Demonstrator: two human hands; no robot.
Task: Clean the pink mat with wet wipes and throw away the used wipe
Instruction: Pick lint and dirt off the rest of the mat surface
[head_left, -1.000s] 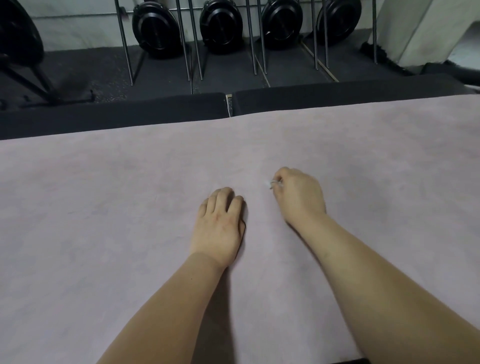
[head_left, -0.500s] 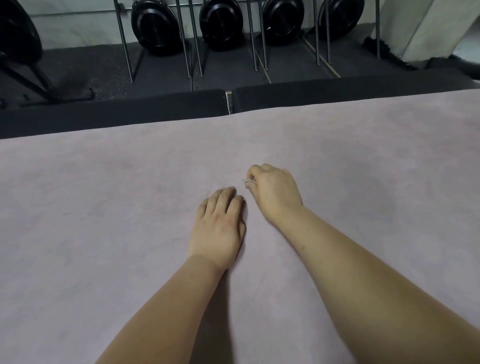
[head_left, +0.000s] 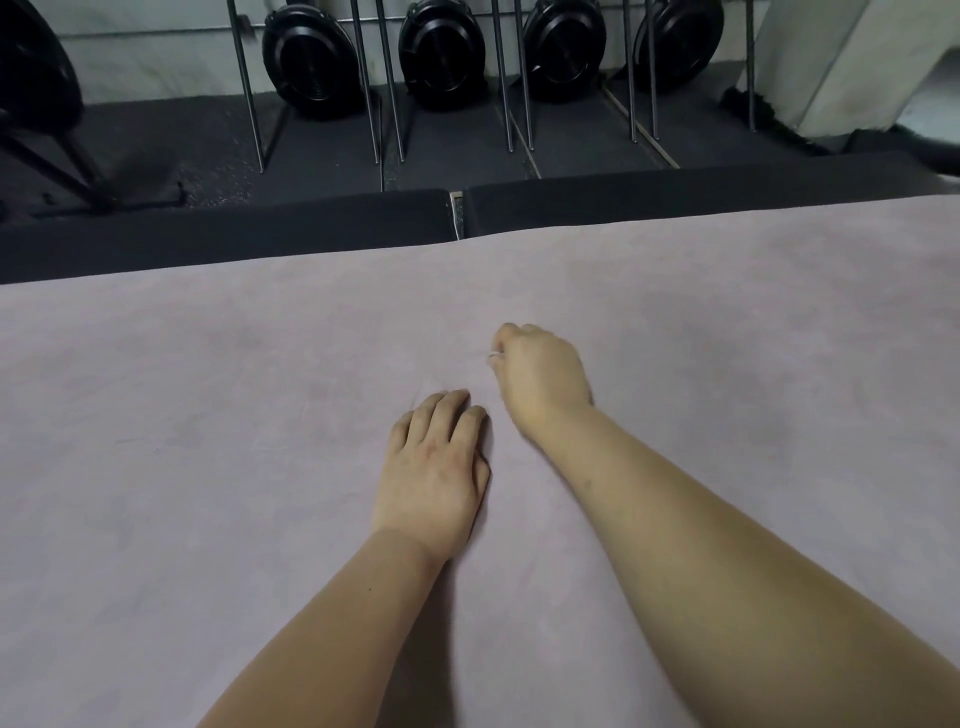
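Mat first: the pink mat (head_left: 208, 467) fills most of the view. It lies flat from the near edge out to a straight far edge that overlaps the dark pads (head_left: 234, 228) behind it. Wiping so broad a sheet well, I judge, means working across it in overlapping strokes with even pressure. It also means opening the wet wipe (head_left: 493, 355) out now and then, so that a fresh face meets the surface rather than a tight wad. The faint darker patches here and there would merit a firmer pass. The left hand (head_left: 434, 467) rests palm down on the mat, fingers together and only slightly bent, holding nothing. It serves best as an anchor so the sheet does not ruck under the stroke. The right hand (head_left: 540, 371), just beyond and beside it, is curled into a loose fist on the mat. It closes around what looks to be the wipe, of which only a white sliver shows by the thumb. No bin is in view, so disposal will call for a look around. By count: one mat, two dark pads with a narrow gap between them, four black weight plates (head_left: 441, 52) standing in a rack plus part of a fifth disc at the far left, two hands, one wipe.
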